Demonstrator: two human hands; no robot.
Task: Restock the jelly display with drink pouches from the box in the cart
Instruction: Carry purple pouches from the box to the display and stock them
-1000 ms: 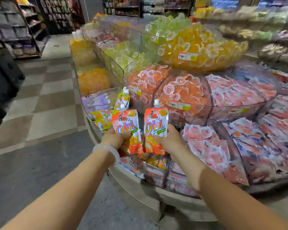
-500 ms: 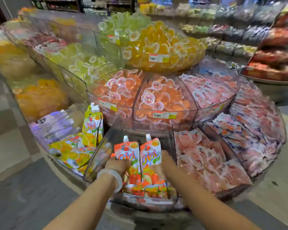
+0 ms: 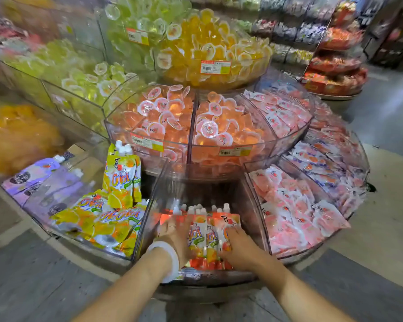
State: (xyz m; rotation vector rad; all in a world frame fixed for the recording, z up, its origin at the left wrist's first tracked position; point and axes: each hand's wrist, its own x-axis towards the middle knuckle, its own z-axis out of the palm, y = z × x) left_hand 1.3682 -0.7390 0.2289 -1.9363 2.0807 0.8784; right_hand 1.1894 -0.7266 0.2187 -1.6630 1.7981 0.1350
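Observation:
Several orange drink pouches (image 3: pixel 201 235) with white caps stand packed in the clear front compartment (image 3: pixel 154 196) of the round jelly display. My left hand (image 3: pixel 172 238), with a white band on its wrist, presses against the left side of the bunch. My right hand (image 3: pixel 239 245) presses against its right side. Both hands are low inside the compartment, squeezing the pouches between them. The box and the cart are out of view.
Left of this compartment lie yellow pouches (image 3: pixel 112 217), one upright (image 3: pixel 123 180), and purple ones (image 3: pixel 44 182). Pink packets (image 3: pixel 296 205) fill the right bins. Orange jelly cups (image 3: pixel 186 122) sit on the tier above, yellow cups (image 3: pixel 209 49) higher. Grey floor lies around the stand.
Both hands have carried the orange pouches down from in front of the display into the front compartment. The camera has come closer and tilted down.

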